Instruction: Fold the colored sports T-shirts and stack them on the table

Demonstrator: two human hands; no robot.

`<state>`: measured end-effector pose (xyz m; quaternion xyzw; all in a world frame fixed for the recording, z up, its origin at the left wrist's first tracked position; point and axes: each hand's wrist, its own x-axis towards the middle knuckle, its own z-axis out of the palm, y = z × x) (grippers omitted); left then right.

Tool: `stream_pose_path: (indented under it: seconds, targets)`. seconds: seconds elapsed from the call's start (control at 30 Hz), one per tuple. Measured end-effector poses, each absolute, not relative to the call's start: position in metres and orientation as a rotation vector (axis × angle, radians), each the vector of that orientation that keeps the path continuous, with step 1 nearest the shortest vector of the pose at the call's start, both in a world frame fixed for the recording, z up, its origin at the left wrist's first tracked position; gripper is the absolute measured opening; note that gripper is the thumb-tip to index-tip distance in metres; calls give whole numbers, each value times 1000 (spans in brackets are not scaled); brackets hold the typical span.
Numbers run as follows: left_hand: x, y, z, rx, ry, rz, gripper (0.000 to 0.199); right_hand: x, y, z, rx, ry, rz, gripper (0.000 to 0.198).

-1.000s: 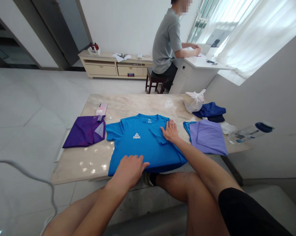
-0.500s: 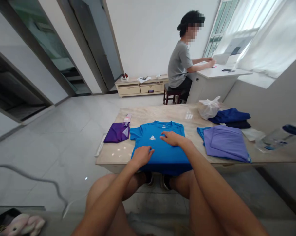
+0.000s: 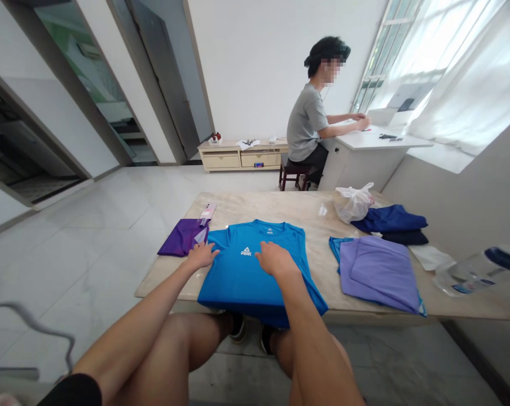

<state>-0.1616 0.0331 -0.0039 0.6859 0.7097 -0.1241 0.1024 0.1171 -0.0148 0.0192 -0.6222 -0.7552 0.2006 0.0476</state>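
Blue shirt (image 3: 242, 285) lies front up on the bench (image 3: 255, 203) beneath and between the two hands, its collar beyond them and its lower part draped over the near edge. Left hand (image 3: 201, 256): fingers spread, at the sleeve on its side, just beside the purple garment (image 3: 176, 238). Right hand (image 3: 276, 259): fingers bent, thumb apart, over the chest beside the white logo (image 3: 246, 251); whether it pinches cloth cannot be told. Handling, in judgement: light, soft and limp, probably smooth enough to slide on the bench, not fragile; best taken at the shoulder seams or by both corners of the hem, since a single-point hold would let it sag. Containers: a white plastic bag (image 3: 353, 204), tied at the top, stands beyond and right of the right hand; contents not identifiable. A clear bottle (image 3: 458, 279) with a dark blue lid is far right of the right hand, past the lilac garment (image 3: 377, 270); whether it holds liquid cannot be determined. Well beyond the hands, a small white box (image 3: 215, 141) on the low cabinet (image 3: 221, 162) holds dark red items, too small to identify.
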Motion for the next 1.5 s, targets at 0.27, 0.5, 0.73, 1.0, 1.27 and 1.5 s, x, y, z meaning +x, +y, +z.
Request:
stream_pose_path:
  seconds: [0.27, 0.5, 0.73, 1.0, 1.27, 1.5]
  targets:
    - [-163, 56, -65, 1856, 2110, -275, 85, 107, -30, 44, -2006, -2464, 857, 48]
    - [-174, 70, -77, 1750, 2142, 118, 68, 126, -37, 50, -2010, -2434, 907, 50]
    - [-164, 77, -68, 1824, 2069, 464, 63, 156, -32, 42, -2088, -2348, 997, 57]
    - [-120, 40, -27, 2614, 1235, 725, 59, 172, -35, 44, -2077, -2237, 1061, 67]
    - [-105, 49, -61, 2362, 1704, 315, 45, 195, -35, 36, -2179, -2185, 1029, 75]
    - [-87, 67, -79, 1701, 2100, 189, 59, 191, -37, 33, -2149, -2203, 1132, 73]
